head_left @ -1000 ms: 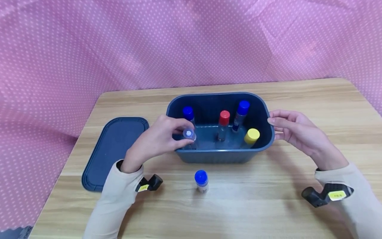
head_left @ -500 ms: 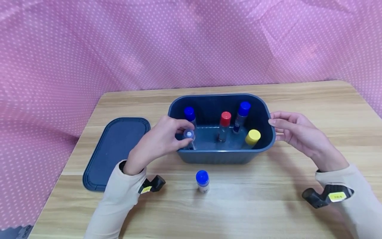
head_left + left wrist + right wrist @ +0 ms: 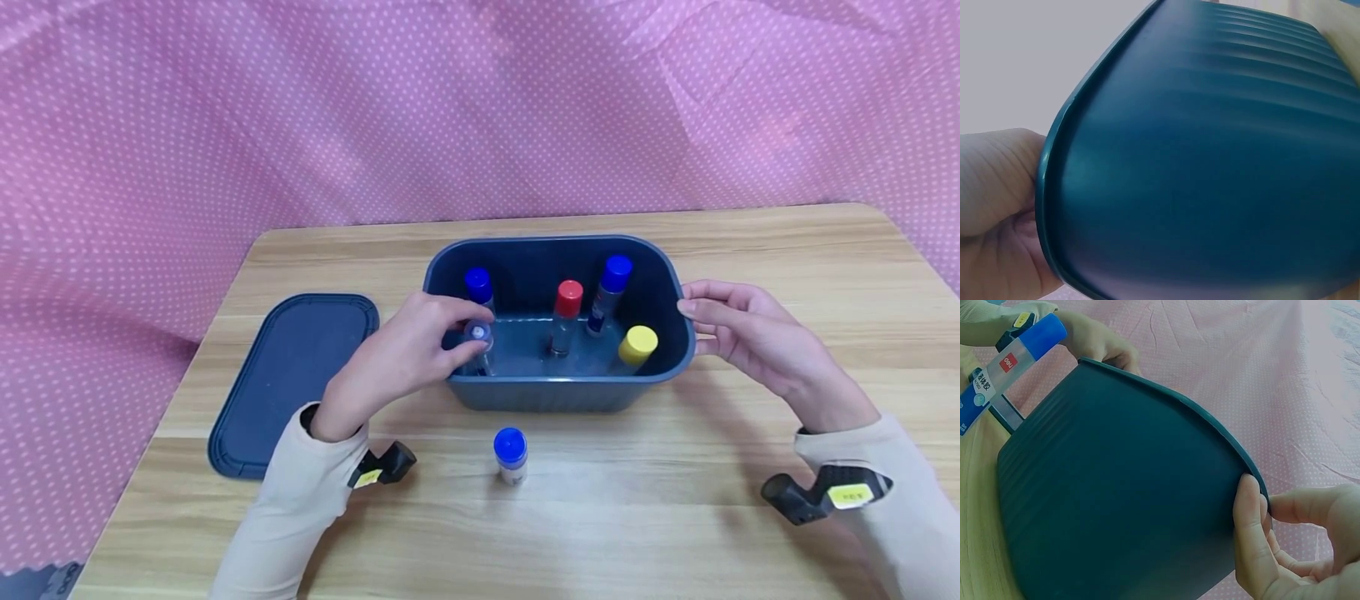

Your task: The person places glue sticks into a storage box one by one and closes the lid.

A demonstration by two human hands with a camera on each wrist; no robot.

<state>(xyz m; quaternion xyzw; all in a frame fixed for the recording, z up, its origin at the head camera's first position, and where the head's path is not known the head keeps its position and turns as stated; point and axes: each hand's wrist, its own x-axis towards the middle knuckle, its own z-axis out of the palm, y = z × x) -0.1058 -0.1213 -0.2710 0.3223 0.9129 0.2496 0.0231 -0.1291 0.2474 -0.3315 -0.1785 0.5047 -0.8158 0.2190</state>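
My left hand (image 3: 401, 354) reaches over the left front rim of a dark blue bin (image 3: 540, 393) and pinches a clear glue bottle (image 3: 480, 337) with a pale top, upright inside. My right hand (image 3: 750, 333) pinches the bin's right rim between thumb and fingers, seen closely in the right wrist view. Also standing in the bin are a blue-capped bottle (image 3: 478, 286) at the back left, a red-capped bottle (image 3: 567, 304), another blue-capped bottle (image 3: 613, 279) and a yellow-capped bottle (image 3: 637, 346). In the left wrist view the bin wall hides the fingertips.
A blue-capped liquid glue bottle (image 3: 512, 454) stands on the wooden table (image 3: 637, 517) in front of the bin. To the left lies a flat dark blue lid (image 3: 296, 367), partly behind the left forearm. A pink dotted curtain (image 3: 480, 117) hangs behind the table.
Both hands keep their holds. The whole head view shifts very slightly; the bin and bottles otherwise stay where they were.
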